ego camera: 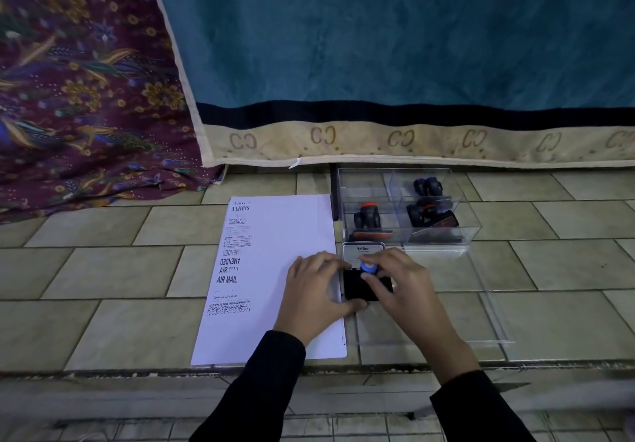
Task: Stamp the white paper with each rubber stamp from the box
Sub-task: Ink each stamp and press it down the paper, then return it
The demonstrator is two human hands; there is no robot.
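Tiled floor [103, 270]: right hand [405, 280] pinches blue-capped stamp [368, 267] onto ink pad [357, 287], which left hand [316, 290] grips. Inking step, I judge; next comes pressing it on the white paper [281, 235] at nine o'clock.

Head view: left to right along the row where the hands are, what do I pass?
White paper, left hand steadying the ink pad, blue-topped stamp, right hand, clear lid.
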